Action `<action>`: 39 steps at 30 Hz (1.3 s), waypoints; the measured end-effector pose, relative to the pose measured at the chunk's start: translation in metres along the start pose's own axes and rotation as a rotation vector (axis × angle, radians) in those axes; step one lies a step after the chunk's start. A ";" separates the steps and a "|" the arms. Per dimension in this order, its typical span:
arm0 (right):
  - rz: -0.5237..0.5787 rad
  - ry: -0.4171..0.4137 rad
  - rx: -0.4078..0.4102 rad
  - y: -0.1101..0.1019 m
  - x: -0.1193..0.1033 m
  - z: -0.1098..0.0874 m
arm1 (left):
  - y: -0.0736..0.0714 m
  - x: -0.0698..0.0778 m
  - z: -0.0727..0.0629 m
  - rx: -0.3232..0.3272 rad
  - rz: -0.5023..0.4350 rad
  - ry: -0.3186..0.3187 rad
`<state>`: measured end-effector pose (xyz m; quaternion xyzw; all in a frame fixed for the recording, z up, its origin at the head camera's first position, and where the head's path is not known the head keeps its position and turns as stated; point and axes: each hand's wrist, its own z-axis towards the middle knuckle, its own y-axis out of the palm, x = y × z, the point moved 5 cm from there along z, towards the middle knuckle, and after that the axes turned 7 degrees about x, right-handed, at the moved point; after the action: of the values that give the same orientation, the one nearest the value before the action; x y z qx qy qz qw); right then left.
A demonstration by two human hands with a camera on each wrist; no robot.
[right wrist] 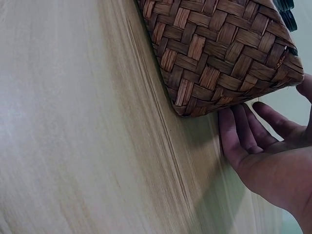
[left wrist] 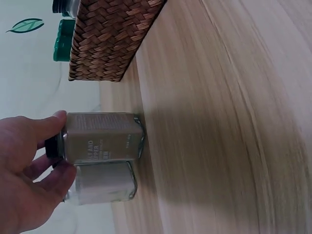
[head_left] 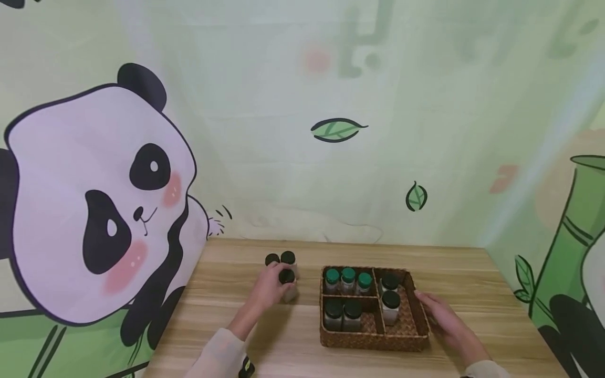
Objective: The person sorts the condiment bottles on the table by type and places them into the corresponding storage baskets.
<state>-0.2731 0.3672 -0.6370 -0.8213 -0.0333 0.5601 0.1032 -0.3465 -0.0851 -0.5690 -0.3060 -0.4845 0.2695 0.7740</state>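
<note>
My left hand (head_left: 269,287) pinches a glass spice jar (left wrist: 103,137) near its black lid, thumb on one side and fingers on the other. Brownish-grey powder fills this jar, which has white lettering and stands upright at the tabletop. Close behind it are two more black-lidded jars (head_left: 288,257), one with pale contents in the left wrist view. At the right side of a woven, divided basket (head_left: 368,342), my right hand (right wrist: 273,141) rests its loosely bent fingers against the wall, thumb by the rim. Green-lidded jars (head_left: 348,275) and black-lidded jars (head_left: 390,300) stand inside the basket.
The wooden table (head_left: 477,299) runs back to a printed panda backdrop (head_left: 264,157). Green-lidded jars take up the back left compartment, with two black-lidded jars (head_left: 342,310) in front of them. A small dark object (head_left: 247,367) shows by the left sleeve.
</note>
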 end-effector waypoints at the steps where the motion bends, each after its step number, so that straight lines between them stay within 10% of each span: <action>1: 0.004 -0.002 0.001 0.000 0.001 0.000 | 0.000 0.000 -0.001 0.000 -0.010 0.003; 10: 0.007 -0.018 0.006 0.001 0.001 0.000 | -0.013 0.012 0.000 -0.044 -0.092 0.049; 22: 0.002 -0.023 0.017 -0.002 -0.001 0.001 | -0.042 0.100 0.021 -0.040 -0.277 0.161; 39: 0.002 -0.024 0.024 0.001 0.003 0.000 | 0.026 0.168 0.002 -0.185 -0.344 0.212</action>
<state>-0.2723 0.3665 -0.6397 -0.8133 -0.0271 0.5703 0.1119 -0.2865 0.0527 -0.4897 -0.3151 -0.4679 0.0543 0.8239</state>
